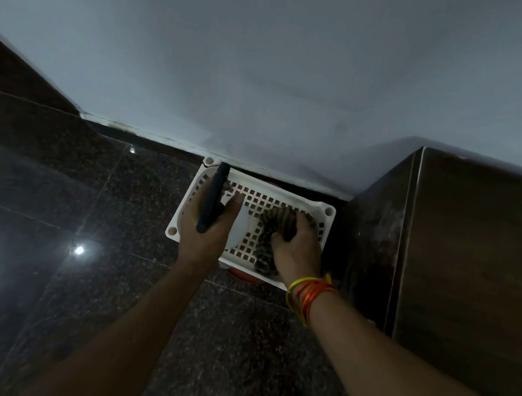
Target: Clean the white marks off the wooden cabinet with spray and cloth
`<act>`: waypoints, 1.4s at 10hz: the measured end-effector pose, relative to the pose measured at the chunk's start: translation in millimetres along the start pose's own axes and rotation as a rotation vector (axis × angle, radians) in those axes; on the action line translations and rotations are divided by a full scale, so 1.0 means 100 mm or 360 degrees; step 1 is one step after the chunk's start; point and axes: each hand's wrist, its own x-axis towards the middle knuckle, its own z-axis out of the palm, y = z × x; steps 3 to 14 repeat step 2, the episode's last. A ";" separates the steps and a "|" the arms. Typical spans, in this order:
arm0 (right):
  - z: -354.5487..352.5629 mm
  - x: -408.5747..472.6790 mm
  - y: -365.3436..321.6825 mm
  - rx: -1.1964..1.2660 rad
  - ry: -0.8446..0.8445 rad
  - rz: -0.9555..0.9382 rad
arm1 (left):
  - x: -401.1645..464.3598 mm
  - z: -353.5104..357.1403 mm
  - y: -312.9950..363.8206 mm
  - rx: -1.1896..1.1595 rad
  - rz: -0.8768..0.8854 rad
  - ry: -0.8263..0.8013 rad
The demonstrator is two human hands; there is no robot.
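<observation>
Biggest thing here is the pale grey painted wall (265, 56) filling the whole top half, then the dark speckled polished stone floor (61, 227) from about 7 to 10 o'clock, with a light glinting off it. At 3 o'clock sits the dark brown wooden cabinet (470, 247), and its side panel looks smudged with hazy whitish marks, so I'd guess that's the bit to clean. Dead centre, tucked against the wall and right beside the cabinet, is a white perforated plastic basket (324, 211). Looks to me like the pick-up-supplies step, no wiping done yet. The left hand (210, 222), at the basket's 9 o'clock side, has its fingers wrapped around a dark slim cylindrical spray bottle (212, 196). The right hand (296, 248) is curled down onto a crumpled striped greenish cloth (275, 222) lying in the basket, gripping a bunch of it. Next move probably calls for lifting both clear and swinging toward 3 o'clock. The basket rim could snag the cloth, and the cabinet's so close there's little elbow room. Orange and yellow threads (308, 293) circle the right wrist.
</observation>
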 end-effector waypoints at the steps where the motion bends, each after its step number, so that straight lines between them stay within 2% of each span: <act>1: -0.07 -0.09 -0.05 -0.0011 0.0033 -0.0074 | -0.02 -0.08 -0.09 0.0078 -0.0043 -0.0014; 2: -0.26 -0.20 -0.17 -0.0022 0.0051 -0.0116 | -0.20 -0.11 -0.07 0.0186 -0.0211 0.0086; 14: -0.26 -0.20 -0.17 -0.0022 0.0051 -0.0116 | -0.20 -0.11 -0.07 0.0186 -0.0211 0.0086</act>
